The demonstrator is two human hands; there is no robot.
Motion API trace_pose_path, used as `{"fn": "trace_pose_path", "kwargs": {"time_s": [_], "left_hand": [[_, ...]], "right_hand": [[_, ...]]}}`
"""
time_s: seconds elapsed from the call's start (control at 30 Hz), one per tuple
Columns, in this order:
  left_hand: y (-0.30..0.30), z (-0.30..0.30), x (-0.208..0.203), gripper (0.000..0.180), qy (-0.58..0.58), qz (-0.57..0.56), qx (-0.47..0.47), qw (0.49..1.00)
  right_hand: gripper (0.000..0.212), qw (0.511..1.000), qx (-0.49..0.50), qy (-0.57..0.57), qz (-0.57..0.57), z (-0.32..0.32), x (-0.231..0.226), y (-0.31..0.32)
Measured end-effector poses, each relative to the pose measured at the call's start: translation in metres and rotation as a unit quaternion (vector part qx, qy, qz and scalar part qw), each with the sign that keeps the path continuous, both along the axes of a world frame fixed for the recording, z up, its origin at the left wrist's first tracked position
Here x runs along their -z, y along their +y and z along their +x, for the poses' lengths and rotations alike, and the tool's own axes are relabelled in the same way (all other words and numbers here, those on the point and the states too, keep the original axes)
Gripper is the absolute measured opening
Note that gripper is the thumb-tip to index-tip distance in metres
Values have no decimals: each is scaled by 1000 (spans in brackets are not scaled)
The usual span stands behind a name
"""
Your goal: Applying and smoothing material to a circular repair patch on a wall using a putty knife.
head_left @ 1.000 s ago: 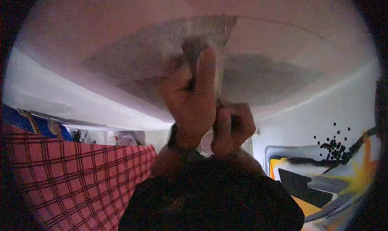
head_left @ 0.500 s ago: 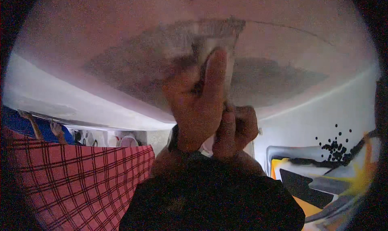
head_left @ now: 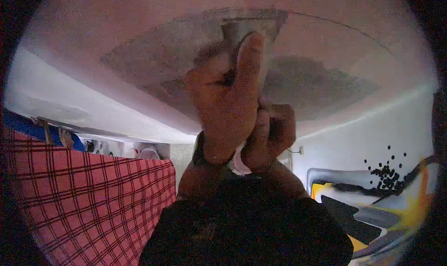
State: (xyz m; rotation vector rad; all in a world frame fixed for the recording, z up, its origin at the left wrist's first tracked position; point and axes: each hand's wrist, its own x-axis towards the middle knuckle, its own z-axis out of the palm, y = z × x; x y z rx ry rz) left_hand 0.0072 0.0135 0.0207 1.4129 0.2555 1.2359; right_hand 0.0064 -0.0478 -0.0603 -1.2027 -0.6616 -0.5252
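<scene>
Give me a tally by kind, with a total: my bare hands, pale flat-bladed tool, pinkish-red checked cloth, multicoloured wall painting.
Bare hands: 2, left hand and right hand
Pale flat-bladed tool: 1
Pinkish-red checked cloth: 1
Multicoloured wall painting: 1
Total: 5

- Here we go, riding on the wearer's head: this is the left fisheye of the side-by-side pair.
- It faces along the dark sleeves [head_left: 179,226], coming in at the near edge, to the left hand [head_left: 228,100] and right hand [head_left: 275,134] mid-view.
- Close quarters, both hands near the lens, the patched surface [head_left: 316,82] spreading wide just beyond them.
- And what a sweep: checked cloth [head_left: 98,194] on the left, painted wall [head_left: 347,210] on the right, straight edges bowing toward the dark corners.
</scene>
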Motion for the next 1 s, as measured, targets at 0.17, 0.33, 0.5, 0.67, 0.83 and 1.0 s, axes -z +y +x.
{"fn": "trace_pose_path", "kwargs": {"time_s": [0.17, 0.33, 0.5, 0.67, 0.83, 1.0], "left_hand": [[7, -10, 52, 31, 112, 122, -61, 984], [-2, -12, 30, 30, 98, -35, 31, 994], [1, -3, 39, 27, 64, 108, -33, 991], [-3, -10, 48, 28, 104, 57, -26, 993], [-14, -8, 36, 24, 101, 84, -54, 990], [-8, -5, 54, 18, 88, 75, -35, 993]], "right_hand": [[20, 998, -25, 60, 11, -12, 49, -2], [20, 1000, 5, 29, 9, -11, 38, 5], [15, 995, -19, 97, 31, -10, 61, 7], [7, 1000, -8, -11, -21, -4, 54, -7], [6, 997, -67, 39, 10, -7, 27, -13], [5, 998, -50, -44, -15, 8, 60, -14]]}}
